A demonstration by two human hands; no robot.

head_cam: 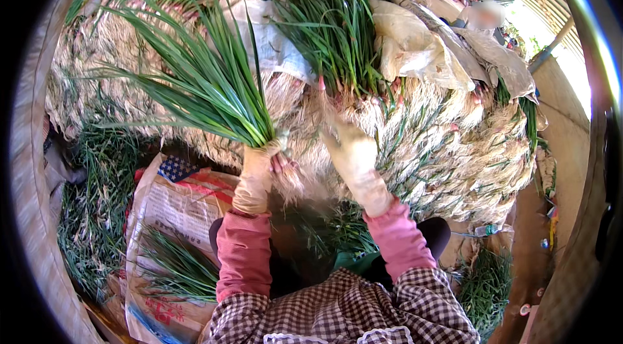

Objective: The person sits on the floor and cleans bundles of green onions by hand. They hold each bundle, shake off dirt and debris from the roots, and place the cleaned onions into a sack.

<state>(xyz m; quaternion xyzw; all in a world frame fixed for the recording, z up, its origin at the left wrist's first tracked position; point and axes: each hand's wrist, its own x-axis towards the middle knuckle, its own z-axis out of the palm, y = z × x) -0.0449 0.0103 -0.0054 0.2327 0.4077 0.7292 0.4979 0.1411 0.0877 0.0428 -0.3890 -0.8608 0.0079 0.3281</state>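
Observation:
My left hand (260, 161), in a pale glove, is closed round the base of a bunch of green leafy stalks (219, 96). The leaves fan out to the upper left, and reddish bulb ends with pale roots (289, 174) stick out to the right of the glove. My right hand (353, 147), gloved too and blurred, is raised to the right of the bunch over the rooty pile; whether its fingers hold anything cannot be told. Just beyond it a loose heap of the same green stalks (336, 37) lies with its roots towards me.
A wide bank of stacked bunches (457, 164), roots outward, runs across in front, partly covered by sacking (413, 47). At lower left a printed woven sack (170, 208) bears some stalks (182, 266). Leaf trimmings (92, 217) lie further left, with more (486, 285) at lower right.

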